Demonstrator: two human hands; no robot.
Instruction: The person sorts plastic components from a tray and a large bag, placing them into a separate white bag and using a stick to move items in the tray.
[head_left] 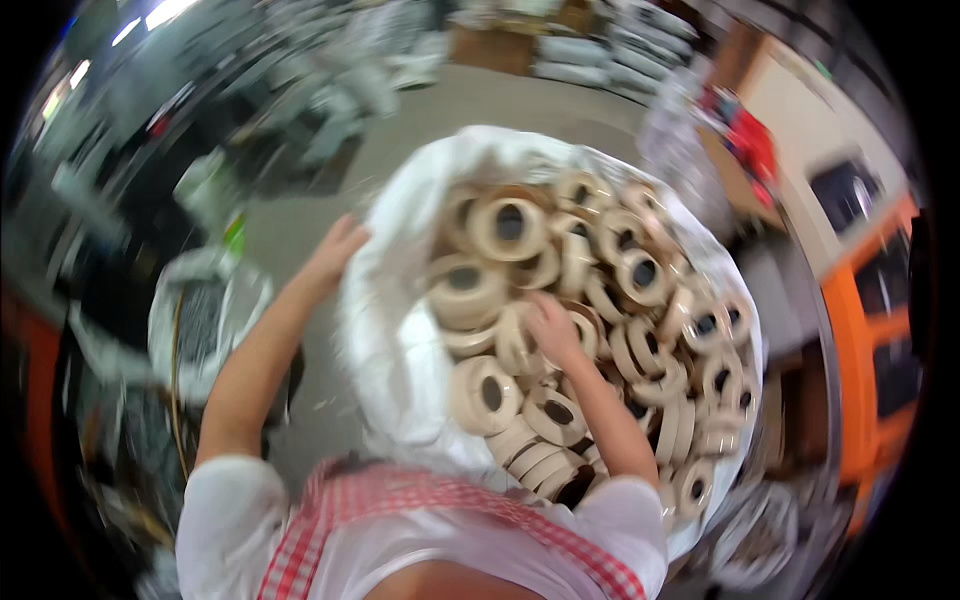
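Observation:
A large white woven sack (405, 250) stands wide open in front of me, heaped with beige, ring-shaped plastic parts (640, 275) that have dark round centres. Bent over the pile, my right hand (550, 328) closes on the edge of one beige plastic ring (516, 342) near the middle. Motion blur softens its fingers. My left hand (342, 248) is at the sack's outer left side, against the white fabric. Its fingertips are blurred and partly hidden, so I cannot make out whether they grip it.
A smaller white sack (210, 290) with grey contents stands at the left. An orange and cream machine (860, 340) is on the right, with a red item (752, 145) beside it. Stacked pale bags (610, 55) and a brown carton (492, 48) lie at the back across grey floor.

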